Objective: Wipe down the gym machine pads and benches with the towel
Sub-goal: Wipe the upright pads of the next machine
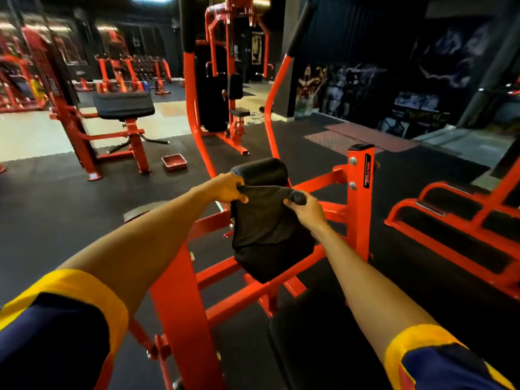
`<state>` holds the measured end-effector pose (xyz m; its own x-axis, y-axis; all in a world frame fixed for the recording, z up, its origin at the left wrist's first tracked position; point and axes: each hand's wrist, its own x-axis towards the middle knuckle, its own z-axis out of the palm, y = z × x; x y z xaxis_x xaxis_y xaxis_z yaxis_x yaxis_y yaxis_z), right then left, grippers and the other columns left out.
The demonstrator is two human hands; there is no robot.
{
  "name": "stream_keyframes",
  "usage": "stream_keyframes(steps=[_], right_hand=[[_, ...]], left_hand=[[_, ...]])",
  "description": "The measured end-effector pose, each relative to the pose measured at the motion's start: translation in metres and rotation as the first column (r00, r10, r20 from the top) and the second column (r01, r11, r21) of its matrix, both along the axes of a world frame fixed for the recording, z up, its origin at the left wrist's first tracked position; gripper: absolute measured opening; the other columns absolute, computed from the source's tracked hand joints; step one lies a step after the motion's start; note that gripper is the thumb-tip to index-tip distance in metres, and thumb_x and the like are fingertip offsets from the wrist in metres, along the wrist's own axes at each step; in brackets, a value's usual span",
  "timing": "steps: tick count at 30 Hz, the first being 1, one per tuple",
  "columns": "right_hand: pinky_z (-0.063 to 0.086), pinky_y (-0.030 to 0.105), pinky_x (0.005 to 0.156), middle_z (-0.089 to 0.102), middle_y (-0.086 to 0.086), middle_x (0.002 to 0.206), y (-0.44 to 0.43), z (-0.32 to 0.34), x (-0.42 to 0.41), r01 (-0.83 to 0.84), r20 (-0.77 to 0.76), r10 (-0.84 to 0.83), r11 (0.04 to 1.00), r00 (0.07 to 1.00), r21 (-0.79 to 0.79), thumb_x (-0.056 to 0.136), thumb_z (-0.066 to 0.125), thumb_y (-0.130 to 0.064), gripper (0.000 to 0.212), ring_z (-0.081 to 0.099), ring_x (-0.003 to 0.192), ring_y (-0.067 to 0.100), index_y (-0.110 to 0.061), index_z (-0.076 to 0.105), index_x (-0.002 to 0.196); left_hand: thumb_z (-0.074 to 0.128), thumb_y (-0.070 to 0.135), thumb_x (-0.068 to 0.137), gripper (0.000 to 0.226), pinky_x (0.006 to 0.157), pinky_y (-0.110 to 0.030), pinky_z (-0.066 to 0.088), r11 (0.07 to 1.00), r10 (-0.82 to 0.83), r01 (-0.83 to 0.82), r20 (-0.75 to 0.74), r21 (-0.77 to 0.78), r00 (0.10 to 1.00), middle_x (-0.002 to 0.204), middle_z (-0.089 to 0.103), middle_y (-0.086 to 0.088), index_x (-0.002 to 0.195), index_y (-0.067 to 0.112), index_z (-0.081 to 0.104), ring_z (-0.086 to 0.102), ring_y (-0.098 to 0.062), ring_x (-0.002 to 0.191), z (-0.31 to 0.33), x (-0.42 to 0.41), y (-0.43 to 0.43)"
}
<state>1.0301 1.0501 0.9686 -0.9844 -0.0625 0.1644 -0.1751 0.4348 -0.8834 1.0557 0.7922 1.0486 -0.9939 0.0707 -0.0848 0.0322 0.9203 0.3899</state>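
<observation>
Grey cloth first: the dark grey cloth towel (264, 218) is dead centre of the frame, draped over the top of the black vinyl chest pad (270, 263) on the red steel machine frame (360, 192) right in front of me. It hangs down the front of that pad and covers the upper part, with bare black vinyl showing below.

My left hand (229, 190) has the towel's upper left edge, fingers curled over and thumb tucked below, so it's pinching the cloth. My right hand (305, 211) grips the upper right corner, which is bunched into a little roll inside my curled fingers. The cloth runs across between the two hands. Both arms reach in from the bottom corners of the frame, navy sleeves with yellow cuffs (70, 319) showing.

Just above my hands is a black cylindrical roller pad (260, 171). Can't tell if the towel actually touches it. Lower right of centre there's a black padded seat (309, 333), close to me and partly behind my right forearm. The far right of the frame has a red steel footplate with black grip panels (450, 220).

In the upper left stands another red machine with a wide black padded bench top (123, 105). A small red rectangular tray (174, 162) sits on the black rubber floor (70, 215) left of centre, well apart from my hands.
</observation>
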Motion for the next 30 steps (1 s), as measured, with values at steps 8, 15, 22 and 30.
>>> stream_keyframes(steps=[8,15,22,30], right_hand=[[0.052,0.044,0.099,0.073,0.004,0.118,-0.046,0.029,-0.043,0.136,-0.036,-0.135,0.991,0.99,0.022,0.085,0.082,-0.034,0.037,0.066,0.111,0.025,-0.021,0.07,0.118],[0.061,0.054,0.081,0.074,0.003,0.104,-0.082,0.039,-0.078,0.29,-0.013,-0.29,0.952,0.957,0.097,0.078,0.081,-0.045,0.034,0.072,0.092,0.032,-0.03,0.064,0.103],[0.05,0.036,0.084,0.072,0.008,0.113,-0.11,0.034,-0.101,0.399,-0.066,-0.395,0.914,0.916,0.068,0.086,0.08,-0.031,0.03,0.065,0.106,0.029,-0.015,0.066,0.108],[0.05,0.033,0.091,0.062,-0.006,0.097,-0.15,0.0,-0.118,0.434,-0.068,-0.47,0.855,0.88,-0.284,0.087,0.074,-0.003,0.044,0.064,0.098,0.022,-0.015,0.048,0.12]], left_hand=[[0.077,0.024,0.089,0.027,0.074,-0.036,0.054,0.983,-0.166,0.168,0.024,-0.077,0.986,0.111,0.069,-0.014,0.11,0.009,0.068,0.069,-0.034,0.097,0.023,-0.078,-0.044],[0.073,0.015,0.092,0.018,0.045,-0.018,0.051,0.972,-0.231,0.233,0.054,-0.021,0.971,0.101,0.066,-0.011,0.106,0.008,0.065,0.067,-0.025,0.076,0.019,-0.126,-0.069],[0.051,0.052,0.103,0.049,0.093,-0.037,0.05,0.979,-0.202,0.202,0.048,0.013,0.978,0.116,0.066,-0.01,0.116,0.01,0.072,0.064,-0.031,0.109,0.011,-0.161,-0.074],[0.046,0.028,0.104,0.027,0.086,-0.036,0.045,0.973,-0.176,0.183,-0.058,0.14,0.983,0.116,0.067,-0.016,0.102,0.011,0.067,0.062,-0.034,0.109,-0.015,-0.204,-0.062]])
